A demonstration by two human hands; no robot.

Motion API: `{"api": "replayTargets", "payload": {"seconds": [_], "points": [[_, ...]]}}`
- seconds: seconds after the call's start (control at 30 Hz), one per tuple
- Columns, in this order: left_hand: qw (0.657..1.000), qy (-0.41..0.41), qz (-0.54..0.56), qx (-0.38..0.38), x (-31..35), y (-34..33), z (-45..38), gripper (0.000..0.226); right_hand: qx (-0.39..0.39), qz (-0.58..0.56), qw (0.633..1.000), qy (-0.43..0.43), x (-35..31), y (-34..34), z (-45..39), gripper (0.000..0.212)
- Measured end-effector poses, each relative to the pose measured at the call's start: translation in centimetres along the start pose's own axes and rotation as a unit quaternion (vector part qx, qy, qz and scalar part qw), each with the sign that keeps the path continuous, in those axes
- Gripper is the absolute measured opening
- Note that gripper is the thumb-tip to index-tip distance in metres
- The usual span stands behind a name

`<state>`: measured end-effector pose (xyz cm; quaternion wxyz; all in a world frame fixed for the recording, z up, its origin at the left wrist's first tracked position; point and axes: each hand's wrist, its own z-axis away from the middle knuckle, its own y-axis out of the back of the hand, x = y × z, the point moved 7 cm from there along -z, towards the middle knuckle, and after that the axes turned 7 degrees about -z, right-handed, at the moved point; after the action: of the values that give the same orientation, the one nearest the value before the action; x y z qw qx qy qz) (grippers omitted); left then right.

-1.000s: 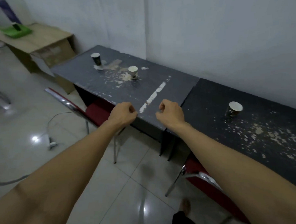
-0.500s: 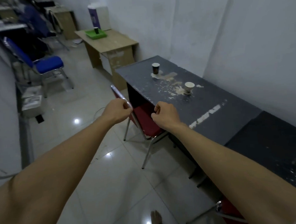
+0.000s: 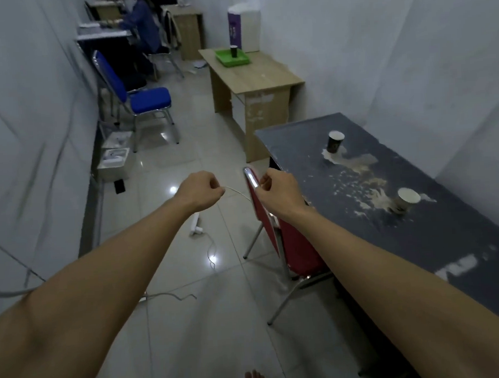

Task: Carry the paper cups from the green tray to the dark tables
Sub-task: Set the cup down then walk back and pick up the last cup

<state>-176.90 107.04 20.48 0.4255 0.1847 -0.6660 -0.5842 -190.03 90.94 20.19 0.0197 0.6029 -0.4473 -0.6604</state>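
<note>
Both arms reach forward over the tiled floor (image 3: 166,170), and both hands are empty: the left hand (image 3: 201,192) is curled into a loose fist with its fingers (image 3: 218,190) folded in on nothing, and the right hand (image 3: 277,191) is likewise curled, fingers narrow and holding nothing, hanging in front of the chrome top of a red chair (image 3: 296,244) that is tucked against the dark worktop (image 3: 461,235). That worktop runs along the right wall (its surface is badly flaked, with pale patches) and carries two paper cups: a dark paper cup (image 3: 335,142) standing upright toward its far end, and a lighter paper cup (image 3: 405,203) nearer, on a pale patch. Farther down the room, against the right wall, a wooden worktop (image 3: 265,75) bears the green tray (image 3: 230,59) at its far end, with one dark cup (image 3: 234,51) standing upright in it. A blue chair (image 3: 148,100) stands by the left wall, and a white cable (image 3: 211,248) trails across the floor between the arms.
</note>
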Motion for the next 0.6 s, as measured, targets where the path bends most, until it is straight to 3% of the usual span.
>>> {"api": "replayTargets", "payload": {"seconds": [0.4, 0.6], "points": [[0.998, 0.062, 0.018, 0.015, -7.2, 2.7, -12.3, 0.027, -0.049, 0.014, 0.999, 0.005, -1.6, -5.8, -16.5, 0.015], [0.998, 0.053, 0.026, 0.010, -10.5, 3.0, -18.7, 0.027, -0.070, 0.033, 0.997, -0.001, -1.7, -9.2, -22.8, 0.026]]}}
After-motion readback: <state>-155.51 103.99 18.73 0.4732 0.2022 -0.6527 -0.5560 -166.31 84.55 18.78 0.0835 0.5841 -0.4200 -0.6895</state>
